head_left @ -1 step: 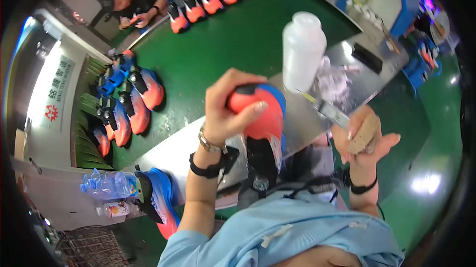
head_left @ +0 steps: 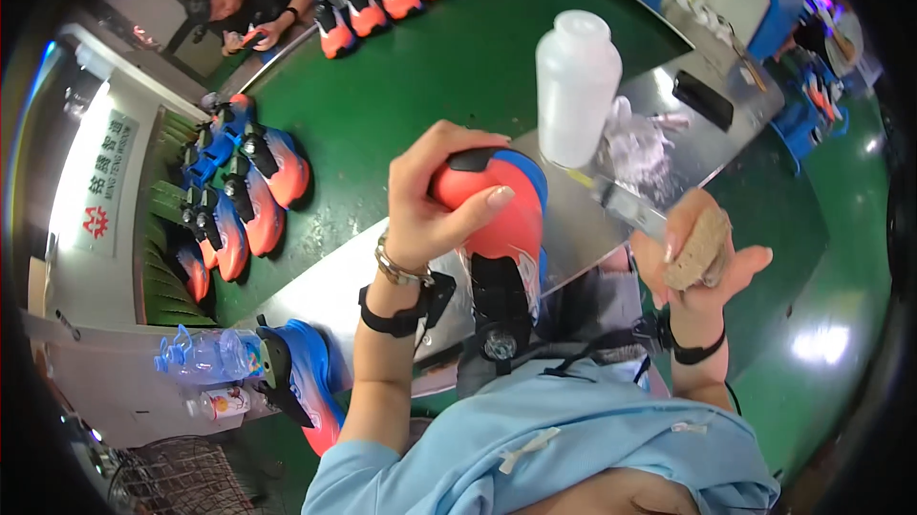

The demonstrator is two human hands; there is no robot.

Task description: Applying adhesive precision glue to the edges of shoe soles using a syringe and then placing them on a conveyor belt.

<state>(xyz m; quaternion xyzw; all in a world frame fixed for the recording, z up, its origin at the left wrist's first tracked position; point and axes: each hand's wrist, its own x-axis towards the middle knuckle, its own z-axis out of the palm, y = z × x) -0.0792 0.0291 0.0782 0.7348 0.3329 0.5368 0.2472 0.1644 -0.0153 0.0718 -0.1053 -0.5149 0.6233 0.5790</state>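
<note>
My left hand (head_left: 413, 200) is closed around the toe of a coral-and-blue sports shoe (head_left: 501, 219), fingers over the toe and thumb across the upper. The shoe's dark opening points toward my body. My right hand (head_left: 735, 278) is closed around a rough tan block (head_left: 702, 249) and a clear syringe-like tube (head_left: 626, 205) with a yellow tip. That tip points to the far left, close to the base of a white plastic bottle (head_left: 579, 90). Beside the bottle, a crumpled clear plastic bag (head_left: 638, 147) lies on the metal sheet (head_left: 583, 243).
Several matching shoes stand at the left (head_left: 267, 190) and in a far row (head_left: 380, 1) on the green table (head_left: 420, 71). A black flat object (head_left: 704, 100) lies at the right. Near left are another shoe (head_left: 310, 376) and a clear bottle (head_left: 210, 354). Across the table is a person (head_left: 263, 4).
The view has shifted slightly, so most things sit a little higher and further left in the picture. Both hands keep the same grips.
</note>
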